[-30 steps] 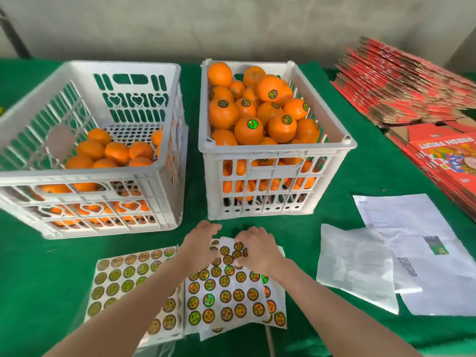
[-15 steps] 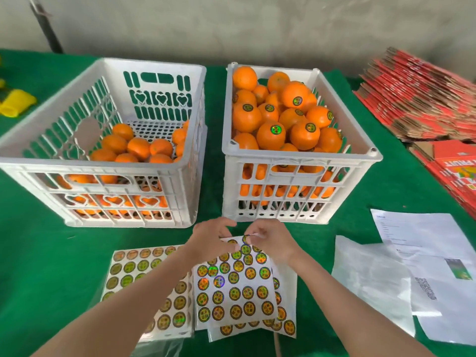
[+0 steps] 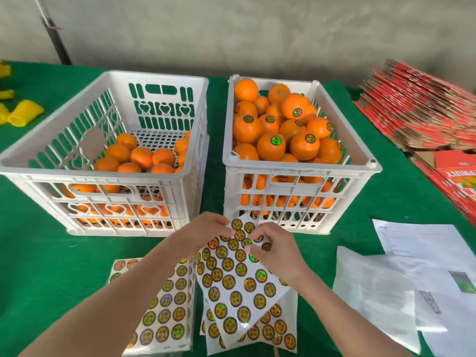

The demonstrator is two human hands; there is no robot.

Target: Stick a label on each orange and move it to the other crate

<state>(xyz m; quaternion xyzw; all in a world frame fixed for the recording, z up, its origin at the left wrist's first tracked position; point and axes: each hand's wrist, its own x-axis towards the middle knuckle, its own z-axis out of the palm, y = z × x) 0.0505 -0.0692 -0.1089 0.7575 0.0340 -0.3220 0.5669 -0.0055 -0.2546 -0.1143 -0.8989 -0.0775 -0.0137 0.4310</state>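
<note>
Two white crates stand on the green table. The left crate [image 3: 108, 173] holds a low layer of unlabelled oranges [image 3: 141, 157]. The right crate [image 3: 301, 168] is heaped with oranges, many bearing round gold labels [image 3: 275, 140]. In front of them my left hand [image 3: 203, 234] pinches the top left edge of a lifted label sheet [image 3: 237, 276]. My right hand [image 3: 277, 247] has its fingers curled on the sheet's top right part, picking at a label there. More label sheets [image 3: 167, 313] lie flat beneath and to the left.
White papers and a clear plastic bag [image 3: 386, 297] lie at the right front. Stacks of flattened red cardboard boxes [image 3: 425, 112] fill the right edge. Yellow objects [image 3: 23, 113] sit far left. A dark pole [image 3: 55, 34] leans on the grey wall behind.
The top label sheet has been lifted off the pile and tilted up. Both hands have risen with it toward the crates. The view has shifted, so the crates appear further right.
</note>
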